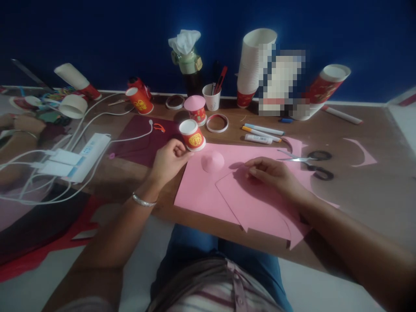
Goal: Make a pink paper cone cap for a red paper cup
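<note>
My left hand [169, 161] is curled, its fingers touching the base of an upturned red paper cup [192, 135] that stands at the far edge of a pink paper sheet [198, 190]. A small pink paper cone [212, 161] lies on the sheet between my hands. My right hand [272, 173] rests flat, fingers together, on a cut pink paper piece [256, 203] lying on top of the sheet. Black-handled scissors [308, 162] lie just right of that hand.
Behind stand a cup topped with a pink cone [195, 108], a tape ring [217, 123], markers [261, 133], a stack of white cups [253, 65] and a pen cup [211, 97]. A power strip with white cables [78, 156] lies at left. Another person's arm [19, 130] shows at far left.
</note>
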Action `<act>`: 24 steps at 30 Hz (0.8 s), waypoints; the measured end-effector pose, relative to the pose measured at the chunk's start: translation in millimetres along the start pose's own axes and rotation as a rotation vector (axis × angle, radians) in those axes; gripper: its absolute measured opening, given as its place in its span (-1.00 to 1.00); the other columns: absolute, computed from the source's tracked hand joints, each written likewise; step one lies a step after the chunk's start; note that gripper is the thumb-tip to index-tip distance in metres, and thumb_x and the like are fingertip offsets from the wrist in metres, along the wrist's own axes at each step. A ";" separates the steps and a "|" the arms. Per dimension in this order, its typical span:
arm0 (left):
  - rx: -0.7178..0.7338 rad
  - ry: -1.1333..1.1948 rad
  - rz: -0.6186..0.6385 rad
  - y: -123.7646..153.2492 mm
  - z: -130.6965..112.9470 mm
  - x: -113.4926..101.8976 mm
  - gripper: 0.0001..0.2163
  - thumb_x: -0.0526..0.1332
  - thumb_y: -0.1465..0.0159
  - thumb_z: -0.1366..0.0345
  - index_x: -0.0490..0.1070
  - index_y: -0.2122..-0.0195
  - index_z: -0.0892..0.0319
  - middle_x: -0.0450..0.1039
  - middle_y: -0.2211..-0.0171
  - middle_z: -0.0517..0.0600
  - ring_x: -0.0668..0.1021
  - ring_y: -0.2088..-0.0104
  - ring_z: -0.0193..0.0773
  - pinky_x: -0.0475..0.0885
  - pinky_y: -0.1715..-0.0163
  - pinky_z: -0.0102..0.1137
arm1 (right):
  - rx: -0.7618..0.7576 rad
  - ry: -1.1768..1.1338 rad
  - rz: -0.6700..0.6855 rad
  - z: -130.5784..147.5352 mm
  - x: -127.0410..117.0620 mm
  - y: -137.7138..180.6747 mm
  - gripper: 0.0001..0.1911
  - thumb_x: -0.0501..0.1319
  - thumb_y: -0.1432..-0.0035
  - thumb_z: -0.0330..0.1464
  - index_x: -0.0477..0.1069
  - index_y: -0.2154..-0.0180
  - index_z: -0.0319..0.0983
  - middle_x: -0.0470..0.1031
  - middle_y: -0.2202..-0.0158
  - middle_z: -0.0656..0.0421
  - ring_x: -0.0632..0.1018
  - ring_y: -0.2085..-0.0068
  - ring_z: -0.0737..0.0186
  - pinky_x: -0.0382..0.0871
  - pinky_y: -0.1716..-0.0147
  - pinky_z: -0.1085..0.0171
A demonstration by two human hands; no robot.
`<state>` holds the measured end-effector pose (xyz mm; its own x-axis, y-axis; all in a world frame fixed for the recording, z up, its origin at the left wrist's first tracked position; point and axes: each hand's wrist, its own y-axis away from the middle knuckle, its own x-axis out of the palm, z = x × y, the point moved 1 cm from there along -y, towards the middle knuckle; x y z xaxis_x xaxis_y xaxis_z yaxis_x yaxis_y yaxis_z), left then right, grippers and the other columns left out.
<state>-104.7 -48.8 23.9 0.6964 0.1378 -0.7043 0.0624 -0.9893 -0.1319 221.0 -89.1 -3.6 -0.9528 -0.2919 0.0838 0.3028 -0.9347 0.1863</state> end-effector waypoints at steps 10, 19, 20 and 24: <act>0.090 0.355 -0.066 -30.6 2.3 29.5 -0.24 0.54 -0.05 0.21 0.28 -0.25 0.19 0.44 -0.19 0.20 0.54 -0.15 0.00 0.47 -0.15 -0.14 | -0.055 0.131 0.002 7.5 4.6 4.3 -0.68 0.42 -0.21 -0.10 0.59 0.17 -0.22 0.63 0.34 0.13 0.58 0.35 0.23 0.52 0.29 0.21; 0.392 0.751 -0.230 -34.9 -29.4 13.2 -0.51 0.53 -0.12 0.05 0.46 -0.01 0.02 0.55 0.02 0.02 0.62 0.01 -0.13 0.55 -0.10 -0.20 | -0.695 1.180 0.038 10.2 38.7 15.8 -0.70 0.18 -0.42 -0.37 0.60 -0.06 -0.27 0.63 -0.12 -0.10 0.56 -0.17 -0.17 0.46 -0.09 -0.11; 0.426 0.776 -0.235 -32.3 -33.5 12.3 -0.52 0.54 -0.12 0.05 0.47 0.00 0.02 0.54 0.03 0.01 0.62 0.01 -0.14 0.55 -0.10 -0.21 | -0.731 1.267 0.055 8.2 44.8 15.5 -0.68 0.19 -0.43 -0.33 0.58 -0.08 -0.30 0.62 -0.14 -0.12 0.54 -0.21 -0.18 0.44 -0.10 -0.11; 0.447 0.792 -0.238 -15.9 -41.7 8.9 -0.52 0.53 -0.12 0.00 0.48 0.02 0.05 0.55 0.07 0.01 0.62 0.06 -0.19 0.56 -0.06 -0.26 | -0.794 1.414 0.066 -3.2 65.6 8.2 -0.53 0.21 -0.42 -0.17 0.54 -0.15 -0.37 0.59 -0.16 -0.17 0.49 -0.25 -0.19 0.35 -0.17 -0.11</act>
<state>-69.7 -33.9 48.8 0.9946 0.0984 0.0337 0.0995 -0.8064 -0.5829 160.9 -116.6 0.3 -0.3348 0.1423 -0.9315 0.6811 -0.6466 -0.3436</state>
